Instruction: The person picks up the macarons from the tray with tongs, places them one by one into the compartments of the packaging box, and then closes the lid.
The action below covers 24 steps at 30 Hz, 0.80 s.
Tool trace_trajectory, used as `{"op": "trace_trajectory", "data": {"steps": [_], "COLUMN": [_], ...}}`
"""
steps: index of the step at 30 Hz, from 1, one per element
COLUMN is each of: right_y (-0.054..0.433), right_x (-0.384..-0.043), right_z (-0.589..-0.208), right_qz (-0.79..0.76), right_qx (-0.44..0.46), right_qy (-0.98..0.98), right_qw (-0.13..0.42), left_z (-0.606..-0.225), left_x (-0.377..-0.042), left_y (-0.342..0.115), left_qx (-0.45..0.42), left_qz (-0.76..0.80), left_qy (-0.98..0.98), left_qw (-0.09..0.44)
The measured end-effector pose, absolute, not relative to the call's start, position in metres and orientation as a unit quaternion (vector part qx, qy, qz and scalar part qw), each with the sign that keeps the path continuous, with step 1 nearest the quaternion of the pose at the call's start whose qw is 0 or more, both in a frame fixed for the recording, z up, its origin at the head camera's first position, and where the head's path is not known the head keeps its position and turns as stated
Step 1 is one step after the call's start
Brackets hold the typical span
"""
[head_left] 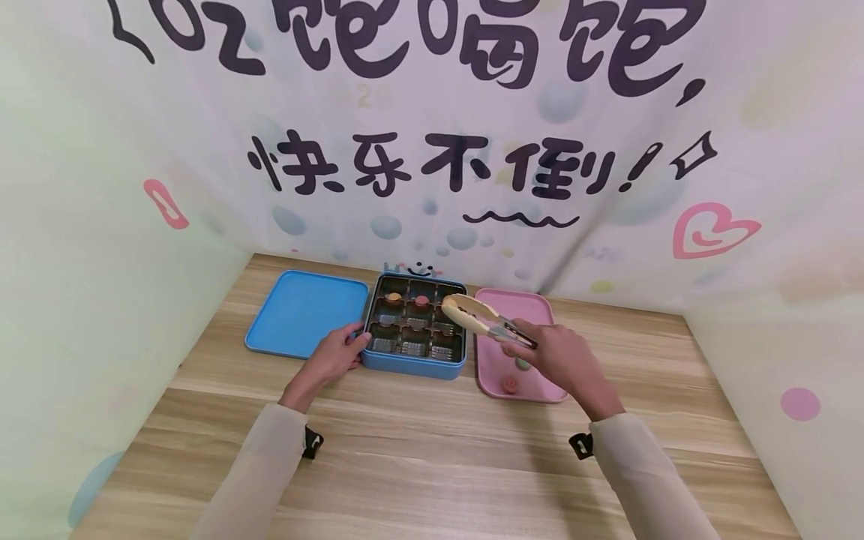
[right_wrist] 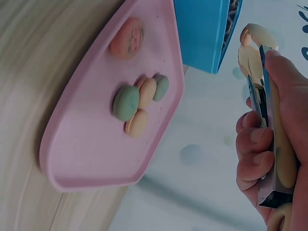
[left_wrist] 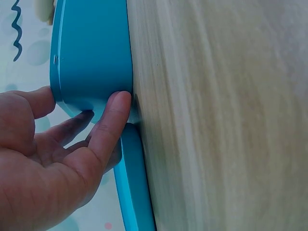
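My left hand (head_left: pixel 335 352) touches the left side of a blue box (head_left: pixel 413 366); its thumb meets the rim while the other fingers lie along the outer wall in the left wrist view. Inside, a dark divided insert holds an orange macaron (head_left: pixel 394 298) and a pink macaron (head_left: pixel 421 301). My right hand (head_left: pixel 556 356) grips tongs (right_wrist: pixel 276 130) with cream-coloured heads, held above the box's right side. I cannot tell whether a macaron sits between the heads. A pink tray (right_wrist: pixel 91 166) carries a red macaron (right_wrist: pixel 127 38), green macarons (right_wrist: pixel 126 102) and peach macarons (right_wrist: pixel 136 122).
A flat blue lid (head_left: pixel 307 311) lies left of the box. The pink tray stands close on the box's right. All rest on a wood-grain table (head_left: pixel 418 457), with a printed curtain (head_left: pixel 432 112) right behind and pale side walls at left and right.
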State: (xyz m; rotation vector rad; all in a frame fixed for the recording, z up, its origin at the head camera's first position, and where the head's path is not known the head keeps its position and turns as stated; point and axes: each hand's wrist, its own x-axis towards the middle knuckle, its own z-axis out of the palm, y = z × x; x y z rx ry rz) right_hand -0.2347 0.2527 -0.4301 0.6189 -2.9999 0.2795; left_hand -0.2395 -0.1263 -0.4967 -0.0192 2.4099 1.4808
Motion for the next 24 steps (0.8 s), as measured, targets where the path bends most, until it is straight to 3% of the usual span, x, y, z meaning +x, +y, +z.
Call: {"op": "trace_trajectory", "data": {"steps": [13,24], "right_y": [0.215,0.187], "right_x": [-0.238,-0.234], "right_z": [-0.443,-0.449], "right_qz": [0.107,0.083], "right_qx": [0.230,0.215], "right_qy": [-0.966,-0.972], "right_qw": [0.060,0.048], "left_z": [-0.497,-0.498], "left_x": [-0.239,-0.240], "left_y": [-0.125,-0.125], "left_qx": [-0.011,-0.016], "left_qz": [0.521,0.521], "left_qy": [0.838,0.838], "left_qw": [0.162,0.159]}}
